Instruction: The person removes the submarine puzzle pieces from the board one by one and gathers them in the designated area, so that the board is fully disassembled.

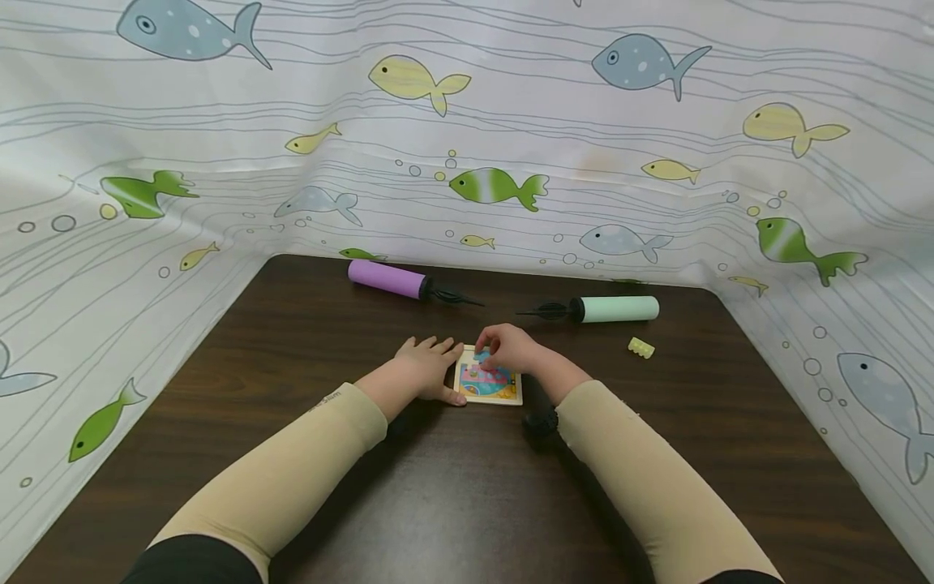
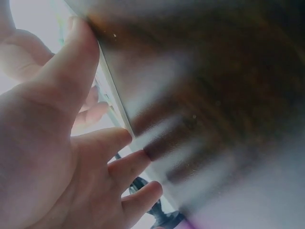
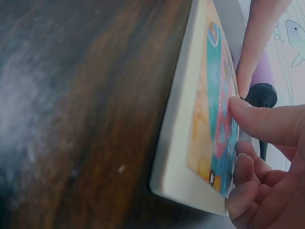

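Note:
A small, pale-framed picture puzzle [image 1: 491, 384] with blue, pink and yellow artwork lies flat on the table. The left hand [image 1: 426, 369] spreads its fingers along the puzzle's left side, thumb at the near corner. In the left wrist view, the thumb [image 2: 78, 52] and fingers reach the puzzle's edge. Over the picture's upper part, the right hand [image 1: 508, 349] has curled fingers and pinches a blue puzzle piece [image 1: 481, 355] close to the board. The right wrist view shows the right thumb [image 3: 267, 121] at the picture's surface; the fingers hide much of the piece.
A purple hand pump [image 1: 387, 277] and a mint-green hand pump [image 1: 620, 309] lie behind the puzzle, nozzles facing inward. A yellow toy block [image 1: 641, 348] sits to the right on the dark wooden table [image 1: 467, 495]. A fish-print curtain [image 1: 540, 130] encloses the back and sides.

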### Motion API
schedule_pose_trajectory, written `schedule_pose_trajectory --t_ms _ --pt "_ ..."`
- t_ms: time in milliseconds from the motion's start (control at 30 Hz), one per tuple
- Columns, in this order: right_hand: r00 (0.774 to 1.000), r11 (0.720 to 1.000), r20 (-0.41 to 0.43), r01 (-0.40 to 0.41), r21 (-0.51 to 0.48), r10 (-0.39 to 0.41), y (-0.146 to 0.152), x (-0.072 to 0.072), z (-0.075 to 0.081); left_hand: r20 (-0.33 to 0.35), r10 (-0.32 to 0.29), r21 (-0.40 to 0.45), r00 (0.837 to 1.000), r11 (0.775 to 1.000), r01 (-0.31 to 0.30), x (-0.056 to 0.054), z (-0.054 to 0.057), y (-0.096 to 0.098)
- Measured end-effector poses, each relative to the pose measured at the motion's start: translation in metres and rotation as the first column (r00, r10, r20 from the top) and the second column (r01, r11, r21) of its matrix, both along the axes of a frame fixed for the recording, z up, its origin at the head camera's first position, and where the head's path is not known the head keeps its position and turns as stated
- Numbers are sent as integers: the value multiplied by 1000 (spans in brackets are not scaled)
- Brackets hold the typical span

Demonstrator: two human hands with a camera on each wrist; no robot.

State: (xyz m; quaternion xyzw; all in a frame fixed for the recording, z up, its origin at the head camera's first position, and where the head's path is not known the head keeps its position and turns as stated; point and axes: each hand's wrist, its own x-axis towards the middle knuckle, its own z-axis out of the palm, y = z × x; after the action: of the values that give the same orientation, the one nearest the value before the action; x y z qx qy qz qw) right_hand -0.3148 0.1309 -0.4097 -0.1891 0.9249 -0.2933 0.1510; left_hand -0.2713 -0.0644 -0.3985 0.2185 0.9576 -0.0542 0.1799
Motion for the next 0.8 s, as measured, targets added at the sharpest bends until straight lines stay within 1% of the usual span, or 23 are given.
schedule_pose_trajectory --t_ms 267,533,667,800 --pt "1000 1000 17 21 -3 -21 -1 -1 0 3 -6 3 1000 1000 6 1 3 0" --pt "1000 1000 26 11 -12 -11 -1 -3 -2 15 3 3 1000 1000 -3 2 5 1" --pt "1000 1000 21 23 -20 -22 -1 -1 -3 15 2 3 1000 1000 -3 3 4 1" --pt "999 999 7 35 -5 -35 -3 1 -3 11 1 2 1000 1000 -1 3 3 0"
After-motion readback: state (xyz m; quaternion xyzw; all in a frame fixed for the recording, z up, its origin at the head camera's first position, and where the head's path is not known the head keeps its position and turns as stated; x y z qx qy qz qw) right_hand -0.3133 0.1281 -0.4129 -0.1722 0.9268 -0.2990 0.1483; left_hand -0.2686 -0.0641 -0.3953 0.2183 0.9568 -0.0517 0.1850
